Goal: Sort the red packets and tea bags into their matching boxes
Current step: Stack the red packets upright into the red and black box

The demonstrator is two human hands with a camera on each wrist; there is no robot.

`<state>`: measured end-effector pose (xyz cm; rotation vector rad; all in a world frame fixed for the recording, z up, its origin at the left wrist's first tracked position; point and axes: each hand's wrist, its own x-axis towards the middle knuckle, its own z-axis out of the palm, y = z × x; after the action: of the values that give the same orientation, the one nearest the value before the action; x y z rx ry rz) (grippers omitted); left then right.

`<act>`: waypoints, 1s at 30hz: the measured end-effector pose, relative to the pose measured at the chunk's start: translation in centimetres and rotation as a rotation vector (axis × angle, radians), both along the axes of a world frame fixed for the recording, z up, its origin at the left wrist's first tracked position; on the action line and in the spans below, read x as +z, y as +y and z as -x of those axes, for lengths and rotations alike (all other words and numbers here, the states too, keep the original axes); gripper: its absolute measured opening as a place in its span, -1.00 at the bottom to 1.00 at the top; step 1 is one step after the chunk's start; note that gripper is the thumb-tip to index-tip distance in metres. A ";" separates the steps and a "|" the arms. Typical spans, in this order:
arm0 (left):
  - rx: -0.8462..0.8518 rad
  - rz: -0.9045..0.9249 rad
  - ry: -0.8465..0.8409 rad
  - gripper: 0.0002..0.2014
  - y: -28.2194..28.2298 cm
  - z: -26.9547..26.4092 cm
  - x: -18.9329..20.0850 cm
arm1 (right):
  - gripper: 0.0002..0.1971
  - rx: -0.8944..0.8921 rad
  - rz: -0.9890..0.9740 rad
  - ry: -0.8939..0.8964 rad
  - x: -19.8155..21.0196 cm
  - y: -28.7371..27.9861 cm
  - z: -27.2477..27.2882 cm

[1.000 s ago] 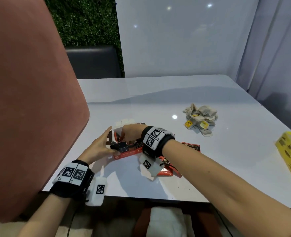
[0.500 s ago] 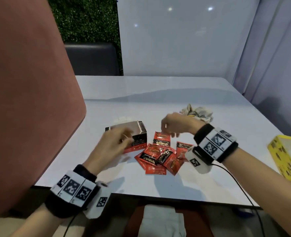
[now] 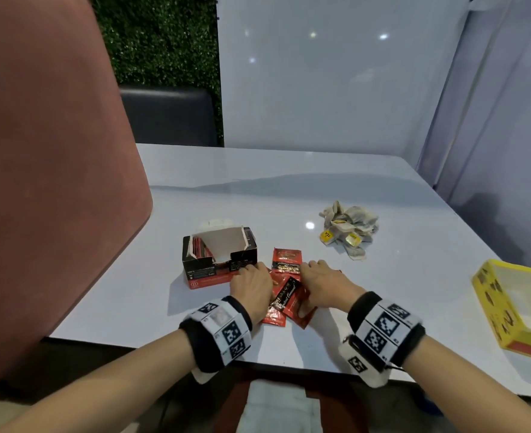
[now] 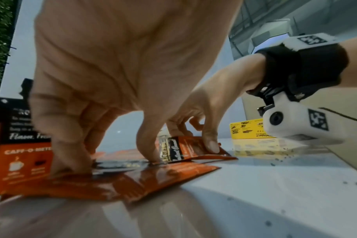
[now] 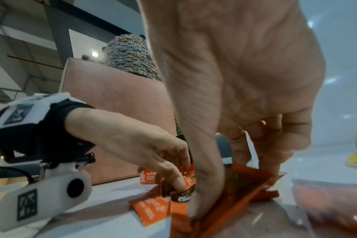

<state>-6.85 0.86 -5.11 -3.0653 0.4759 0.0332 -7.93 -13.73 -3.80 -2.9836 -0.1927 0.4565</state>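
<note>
Several red packets (image 3: 284,300) lie in a loose heap near the table's front edge, one more red packet (image 3: 286,260) just behind them. My left hand (image 3: 248,276) sits on the heap's left side, thumb and bent fingers pinching a packet edge (image 5: 185,182). My right hand (image 3: 314,273) is on the right side, thumb and curled fingers closed round a packet (image 4: 194,148). The open red and black box (image 3: 217,264) stands just left of my left hand, a few packets upright inside. The tea bags (image 3: 348,229) are piled further back on the right. The yellow box (image 3: 520,310) lies open at the right edge.
A pink chair back (image 3: 48,182) rises close on the left beside the white table (image 3: 258,198). A dark seat (image 3: 167,117) stands beyond the far edge. A white panel and curtain close the back and right.
My right hand left the red box and swung right; my left hand let go of the box. Both hands have come down onto the packet heap.
</note>
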 end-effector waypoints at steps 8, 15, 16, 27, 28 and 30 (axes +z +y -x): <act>-0.051 -0.010 -0.117 -0.67 0.3 -0.4 -0.1 | -0.87 -0.302 -0.480 -0.064 1.7 -3.6 0.4; -0.172 0.348 -0.053 -0.79 2.4 -0.5 3.3 | -0.77 -0.538 -0.581 0.001 3.1 -7.2 0.9; -0.158 0.471 0.041 -0.81 2.9 -0.6 4.0 | -0.81 -0.541 -0.555 0.030 2.7 -6.8 0.9; -0.103 0.941 0.410 -0.70 7.5 -2.1 6.1 | -0.65 -0.501 -0.224 -0.008 -0.5 -3.8 -0.9; -0.064 0.975 0.412 -0.72 7.6 -2.2 5.9 | -0.64 -0.514 -0.243 -0.028 -0.6 -3.9 -0.9; -0.025 1.018 0.403 -0.78 7.9 -2.0 5.6 | -0.60 -0.567 -0.318 -0.061 -0.6 -4.2 -0.8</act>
<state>-4.80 8.75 0.47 -4.0607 0.7243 0.5927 -7.14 -17.97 -4.37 -2.5760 0.5143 0.2366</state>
